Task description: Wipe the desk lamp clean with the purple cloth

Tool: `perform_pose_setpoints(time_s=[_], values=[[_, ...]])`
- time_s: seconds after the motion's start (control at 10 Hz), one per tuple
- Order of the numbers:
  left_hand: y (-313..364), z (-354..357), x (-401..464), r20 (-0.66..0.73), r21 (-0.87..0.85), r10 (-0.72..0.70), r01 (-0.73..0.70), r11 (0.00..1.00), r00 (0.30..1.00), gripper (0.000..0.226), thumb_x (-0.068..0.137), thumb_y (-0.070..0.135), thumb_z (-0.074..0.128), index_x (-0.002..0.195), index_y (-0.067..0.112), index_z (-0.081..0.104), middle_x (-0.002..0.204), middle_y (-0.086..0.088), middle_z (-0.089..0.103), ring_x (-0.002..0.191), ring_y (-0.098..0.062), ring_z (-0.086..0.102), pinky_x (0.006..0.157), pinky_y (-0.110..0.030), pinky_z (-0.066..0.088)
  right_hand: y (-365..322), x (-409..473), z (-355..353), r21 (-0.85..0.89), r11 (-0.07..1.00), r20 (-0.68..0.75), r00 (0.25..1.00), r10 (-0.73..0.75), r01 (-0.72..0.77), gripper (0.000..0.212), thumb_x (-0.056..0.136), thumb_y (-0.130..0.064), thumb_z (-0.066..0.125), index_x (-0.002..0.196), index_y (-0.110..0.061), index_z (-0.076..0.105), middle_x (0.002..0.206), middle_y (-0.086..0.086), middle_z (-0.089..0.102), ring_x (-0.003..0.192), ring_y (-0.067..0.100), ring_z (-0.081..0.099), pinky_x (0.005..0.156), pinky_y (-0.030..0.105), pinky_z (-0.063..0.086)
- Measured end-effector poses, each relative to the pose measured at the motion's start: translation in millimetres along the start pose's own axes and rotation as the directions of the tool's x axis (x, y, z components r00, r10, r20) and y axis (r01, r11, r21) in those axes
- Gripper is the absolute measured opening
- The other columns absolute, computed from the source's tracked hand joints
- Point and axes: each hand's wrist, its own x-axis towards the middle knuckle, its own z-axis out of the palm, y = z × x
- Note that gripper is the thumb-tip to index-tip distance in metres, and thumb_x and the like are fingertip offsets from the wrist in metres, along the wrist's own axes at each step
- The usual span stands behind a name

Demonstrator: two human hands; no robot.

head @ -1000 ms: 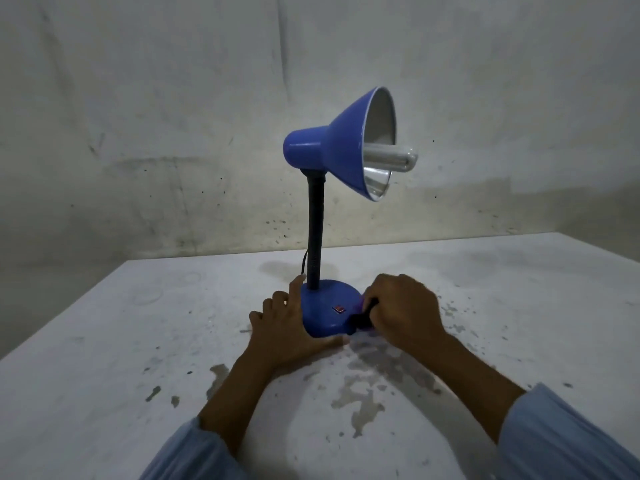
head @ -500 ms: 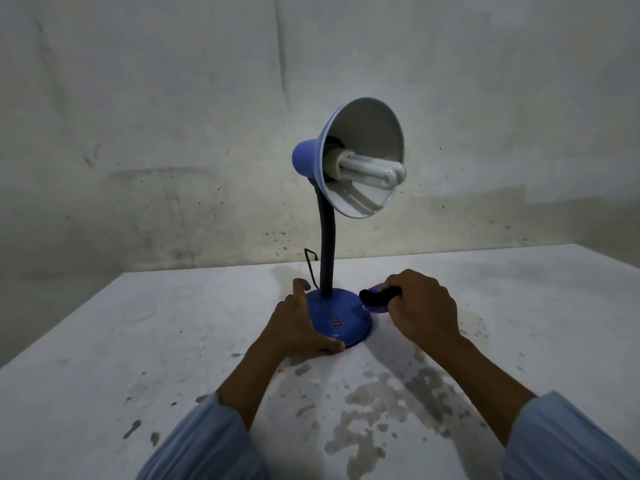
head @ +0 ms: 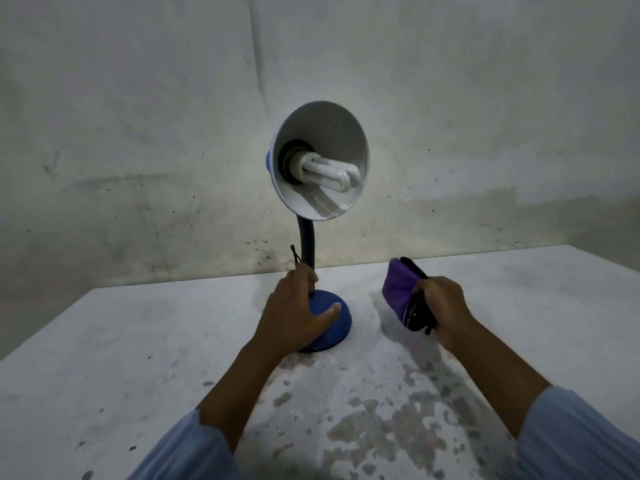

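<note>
A blue desk lamp (head: pixel 320 161) stands upright on the table, its shade turned toward me so the white inside and the coiled bulb (head: pixel 330 173) show. A black flexible neck (head: pixel 306 242) runs down to the round blue base (head: pixel 337 322). My left hand (head: pixel 294 311) rests on the base, thumb across its top and fingers curled round the back near the neck. My right hand (head: pixel 441 308) grips a bunched purple cloth (head: pixel 398 289) with a black edge, held just above the table, to the right of the base and apart from it.
The white table (head: pixel 138 358) is worn, with dark patches of chipped paint in front of me. A stained wall (head: pixel 138 133) rises right behind the table's far edge. A thin black cord (head: pixel 295 255) loops up behind the lamp's neck.
The lamp has turned so its shade faces me more. My right hand has pulled the cloth off the base, to the right and up. My left hand stays on the base.
</note>
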Motion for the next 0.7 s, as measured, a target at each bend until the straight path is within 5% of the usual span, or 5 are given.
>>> perform_pose_setpoints(time_s=[0.1,0.3,0.4,0.5,0.7], values=[[21.5,14.8,7.7,0.102,-0.023,0.086,-0.084,0.996,0.991,0.024,0.082,0.030,0.065,0.094,0.018,0.049,0.092,-0.001,0.057,0.083,-0.015,0.053,0.078,-0.038,0.048,-0.4,19.5,-12.3,0.086,0.993,-0.060,0.994,0.088,-0.083,0.008,0.083,-0.005,0.053,0.076,-0.008,0.056,0.072,0.009,0.057,0.061,0.025,0.055,0.053,0.027,0.039],[48.6,66.2,35.2,0.300,0.031,0.094,-0.108,0.994,0.949,0.041,0.086,0.037,0.059,0.121,0.018,0.048,0.122,-0.002,0.052,0.111,-0.016,0.048,0.091,-0.028,0.040,1.3,59.7,-24.9,0.003,0.997,-0.086,0.993,0.078,-0.078,0.008,0.084,0.000,0.050,0.086,0.001,0.058,0.076,0.012,0.056,0.066,0.026,0.056,0.060,0.032,0.045],[55.5,83.7,43.1,0.397,0.117,0.058,-0.113,0.987,0.916,0.047,0.088,0.038,0.056,0.128,0.018,0.042,0.130,-0.005,0.047,0.119,-0.021,0.044,0.099,-0.034,0.036,12.5,74.7,-24.2,-0.476,0.879,-0.033,0.998,-0.058,0.036,0.029,0.086,-0.011,0.053,0.115,-0.010,0.054,0.105,0.014,0.059,0.097,0.031,0.056,0.084,0.038,0.047],[57.0,88.7,42.2,0.466,0.196,0.023,-0.129,0.972,0.885,0.053,0.089,0.039,0.053,0.134,0.018,0.036,0.136,-0.006,0.043,0.124,-0.023,0.040,0.103,-0.035,0.031,21.0,73.4,-27.1,-0.846,0.532,-0.095,0.969,-0.227,0.041,0.033,0.087,-0.031,0.056,0.119,-0.024,0.052,0.121,0.010,0.053,0.113,0.032,0.046,0.090,0.039,0.040],[55.3,64.5,33.8,0.457,0.177,0.011,-0.103,0.979,0.889,0.051,0.089,0.038,0.054,0.133,0.017,0.038,0.134,-0.005,0.044,0.122,-0.022,0.041,0.101,-0.035,0.034,11.5,56.2,-36.2,-0.835,0.517,-0.043,0.914,-0.404,0.189,0.030,0.088,-0.032,0.052,0.116,-0.023,0.054,0.124,0.009,0.052,0.112,0.032,0.047,0.090,0.042,0.036]])
